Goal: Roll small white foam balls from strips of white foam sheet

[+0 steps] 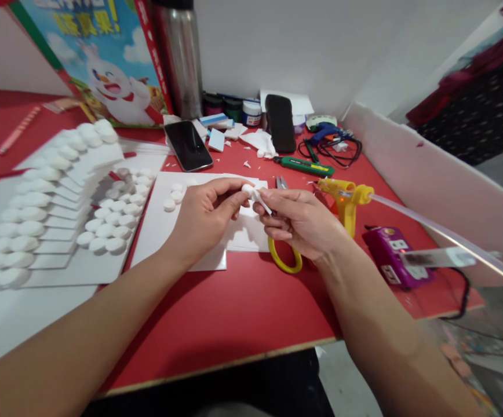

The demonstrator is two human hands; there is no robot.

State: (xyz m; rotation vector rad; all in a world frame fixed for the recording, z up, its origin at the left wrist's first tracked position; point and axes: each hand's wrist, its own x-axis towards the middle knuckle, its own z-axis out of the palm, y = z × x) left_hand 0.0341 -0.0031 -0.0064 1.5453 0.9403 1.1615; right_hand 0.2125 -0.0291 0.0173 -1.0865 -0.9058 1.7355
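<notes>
Over white sheets (190,231) on the red table, my two hands meet. Thumb and fingertips of my left hand (206,217) pinch a small white round piece (247,189). My right hand (306,223) is closed on a thin white strip (263,204), which looks like paper or foam; its end is against the round piece. Whether the two are joined I cannot tell. More white discs (170,205) lie left of my left hand. Scissors (287,263) with yellow handles are partly hidden under my right hand.
At left, a white board carries rows of white discs (28,229) and a loose group (106,231). A yellow glue gun (342,200) with a long clear stick stands at right, near a purple box (393,255). Behind are phones (188,146), a green cutter (306,166) and a steel bottle (179,63).
</notes>
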